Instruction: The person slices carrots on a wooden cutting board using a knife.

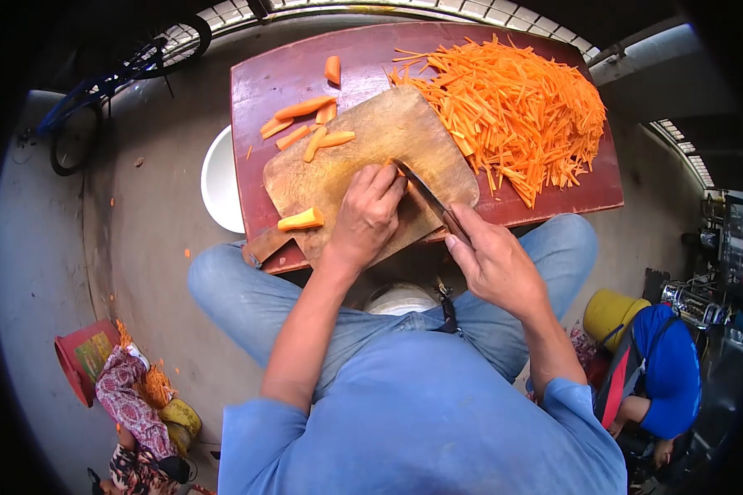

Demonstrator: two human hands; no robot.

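Observation:
My right hand [497, 260] grips the handle of a knife [425, 195], its dark blade slanting up and left over a worn wooden cutting board [404, 124]. My left hand [370, 213] is closed, fingers curled down on the board beside the blade. Bits of orange carrot show at its fingertips; most of that piece is hidden. A peeled carrot chunk [301, 219] rests on the board left of my left hand. Several carrot pieces [304, 108] lie at the board's upper left edge and beyond it. To the upper right, a large heap of carrot sticks [524, 115] covers part of the table.
The board sits on a dark red table [281, 58]. A white basin [221, 186] stands by its left side. A flat brown object [270, 246] juts from the near left corner. Other people sit at lower left and lower right, near a red tub [76, 369] and a yellow bucket [615, 316].

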